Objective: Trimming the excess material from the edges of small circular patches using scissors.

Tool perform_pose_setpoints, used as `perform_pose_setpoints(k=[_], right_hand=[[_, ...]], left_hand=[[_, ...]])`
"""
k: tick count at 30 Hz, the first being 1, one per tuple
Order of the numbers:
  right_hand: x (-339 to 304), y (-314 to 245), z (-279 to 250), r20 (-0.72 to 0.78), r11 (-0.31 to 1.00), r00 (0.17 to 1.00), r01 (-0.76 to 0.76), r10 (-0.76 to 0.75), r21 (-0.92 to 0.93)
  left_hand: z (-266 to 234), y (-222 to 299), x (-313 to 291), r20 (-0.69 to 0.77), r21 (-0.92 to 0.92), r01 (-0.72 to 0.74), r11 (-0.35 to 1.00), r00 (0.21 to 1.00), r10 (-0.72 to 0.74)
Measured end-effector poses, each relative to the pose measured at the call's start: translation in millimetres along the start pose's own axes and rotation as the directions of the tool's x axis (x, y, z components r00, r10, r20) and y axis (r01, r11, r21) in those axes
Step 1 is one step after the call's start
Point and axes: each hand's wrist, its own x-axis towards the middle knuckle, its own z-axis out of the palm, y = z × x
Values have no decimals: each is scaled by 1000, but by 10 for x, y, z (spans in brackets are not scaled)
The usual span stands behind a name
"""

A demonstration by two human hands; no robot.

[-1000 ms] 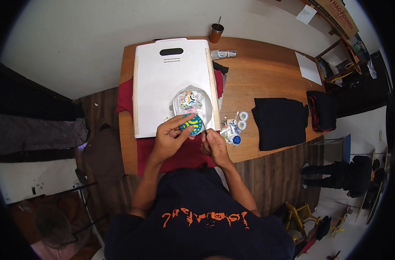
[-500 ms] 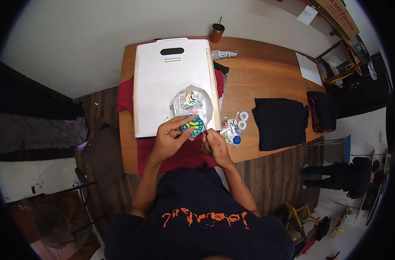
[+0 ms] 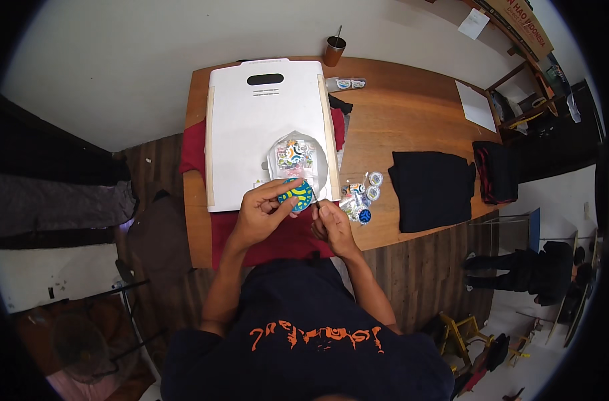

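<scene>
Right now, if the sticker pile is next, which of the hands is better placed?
Right hand, likely: it's closer to the sticker pile, though it grips a thin tool. The left hand is farther off, holding the disc.

Reddish capitals, with a smaller line of print, run along the cardboard box (image 3: 518, 28) at upper right; stylised orange lettering crosses the dark shirt (image 3: 308, 377), bottom centre. Marks on the blue-green disc (image 3: 298, 192), mid-frame, are too small to read.
</scene>
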Motion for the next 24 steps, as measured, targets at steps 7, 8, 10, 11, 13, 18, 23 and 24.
perform_pose_setpoints(k=[7,8,10,11,13,18,23,24], right_hand=[[-7,3,-8,-9,1000,1000,-19,19,0],[-10,4,-9,-10,1000,1000,-24,24,6],[-8,1,-8,-9,1000,1000,-26,26,7],[-9,0,-8,-8,1000,1000,-28,28,9],[-13,8,-19,-10,1000,1000,-30,30,4],[-13,-5,-8,-10,1000,1000,-27,27,-6],[-33,-12,-13,10,1000,1000,-23,23,5],[-42,-14,-10,10,1000,1000,-26,26,7]], left_hand=[[-3,9,9,11,0,0,1000,1000,0],[-4,10,11,12,0,0,1000,1000,0],[-7,14,7,17,10,13,1000,1000,-13],[-9,18,2,17,10,14,1000,1000,-14],[-14,23,1,23,23,25,999,999,-26],[-20,30,-4,18,30,25,999,1000,-26],[-6,29,-22,10,21,44,999,999,-44],[-9,18,-28,14,19,47,999,999,-47]])
